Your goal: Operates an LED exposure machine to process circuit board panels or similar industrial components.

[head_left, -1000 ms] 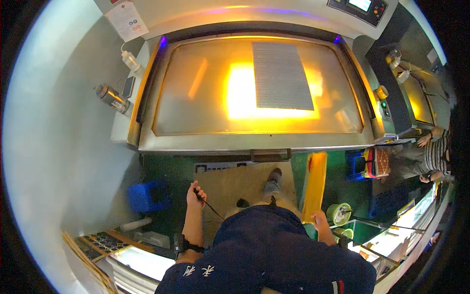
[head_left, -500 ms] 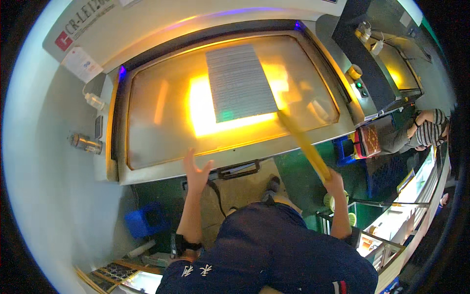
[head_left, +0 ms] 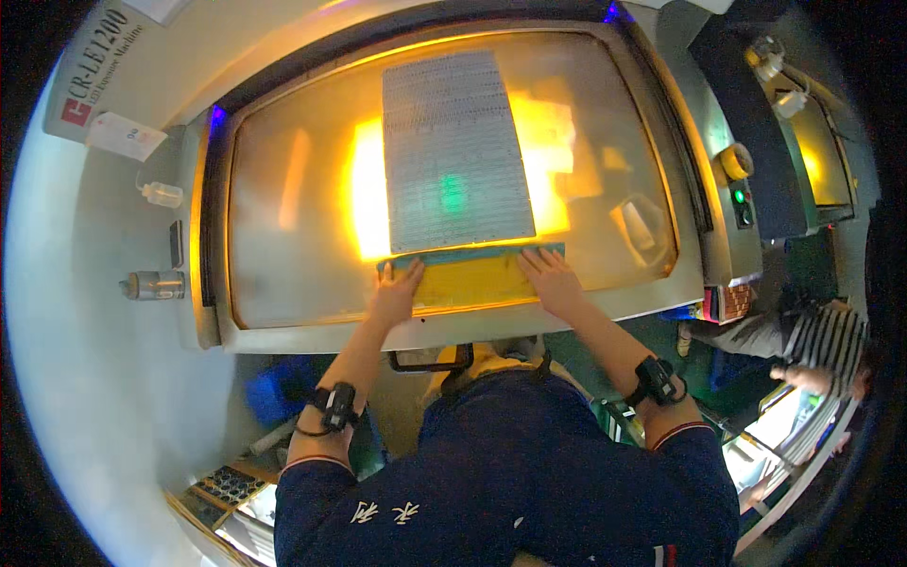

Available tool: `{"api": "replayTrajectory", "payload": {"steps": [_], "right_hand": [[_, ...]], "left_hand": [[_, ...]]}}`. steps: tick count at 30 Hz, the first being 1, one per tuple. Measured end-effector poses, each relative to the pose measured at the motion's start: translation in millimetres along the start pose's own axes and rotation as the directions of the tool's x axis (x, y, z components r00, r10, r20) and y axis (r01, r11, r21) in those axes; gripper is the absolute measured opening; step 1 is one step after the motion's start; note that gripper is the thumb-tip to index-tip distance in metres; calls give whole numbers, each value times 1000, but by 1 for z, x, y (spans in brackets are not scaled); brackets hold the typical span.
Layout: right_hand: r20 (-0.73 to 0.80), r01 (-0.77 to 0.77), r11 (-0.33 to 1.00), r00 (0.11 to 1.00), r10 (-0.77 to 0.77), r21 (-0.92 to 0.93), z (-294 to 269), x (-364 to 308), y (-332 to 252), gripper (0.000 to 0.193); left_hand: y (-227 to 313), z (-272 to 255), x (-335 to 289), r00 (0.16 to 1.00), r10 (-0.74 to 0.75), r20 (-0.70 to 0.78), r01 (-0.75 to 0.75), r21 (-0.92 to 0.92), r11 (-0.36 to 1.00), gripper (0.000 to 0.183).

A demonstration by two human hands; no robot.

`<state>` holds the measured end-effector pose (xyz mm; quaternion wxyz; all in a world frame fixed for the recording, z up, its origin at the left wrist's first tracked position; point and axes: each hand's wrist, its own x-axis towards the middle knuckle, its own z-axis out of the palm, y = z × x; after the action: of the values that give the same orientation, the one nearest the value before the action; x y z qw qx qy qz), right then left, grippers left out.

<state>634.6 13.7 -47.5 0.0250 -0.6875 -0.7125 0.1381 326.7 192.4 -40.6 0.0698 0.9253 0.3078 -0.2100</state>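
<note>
with the person facing twelve o'clock, the work looks to be at an early stage: the grey sheet [head_left: 455, 142] lies flat on the lit bed [head_left: 269, 246], and the yellow blade [head_left: 475, 286] sits at the sheet's six o'clock edge, its dark strip along that edge, though whether it overlaps the sheet cannot be told. the left hand [head_left: 395, 295] grasps the blade at its nine o'clock end and the right hand [head_left: 556, 285] grasps the three o'clock end, fingers over the strip. the sheet's whole length toward twelve appears left beyond the blade; whether any has been worked cannot be told. bright glare at the sheet's sides makes its outline hard to read, a likely hindrance. from the blade, a white bottle [head_left: 162, 195] stands between nine and ten, a phone [head_left: 177, 244] and a dark-ended bottle [head_left: 156, 285] at nine, a tape roll [head_left: 735, 162] and green-lit button [head_left: 739, 197] between two and three, all off the bed. a co-worker in stripes [head_left: 820, 342] is well apart, between three and four; a blue bin [head_left: 276, 389] sits at eight.
</note>
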Motion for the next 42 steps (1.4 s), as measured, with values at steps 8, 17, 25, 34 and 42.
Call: {"api": "replayTrajectory", "payload": {"steps": [8,17,25,34,42], "right_hand": [[19,1,1000,1000,-1,-18,-64,284,127,68],[-65,-80,996,995,78,-35,-109,547,208,75],[-227,-43,988,974,8,-150,-71,438,178,77],[115,153,988,982,-150,-20,5,-3,34,66],[95,31,992,995,-42,119,-28,-27,15,54]], "left_hand": [[-180,-66,263,981,-19,-191,-33,-264,964,62],[-348,-143,485,955,-63,-288,39,-89,995,85],[-242,-119,392,939,-123,-321,135,15,991,68],[0,-49,20,925,168,342,-140,-104,985,83],[25,-29,-11,984,84,157,-60,-153,986,78]]}}
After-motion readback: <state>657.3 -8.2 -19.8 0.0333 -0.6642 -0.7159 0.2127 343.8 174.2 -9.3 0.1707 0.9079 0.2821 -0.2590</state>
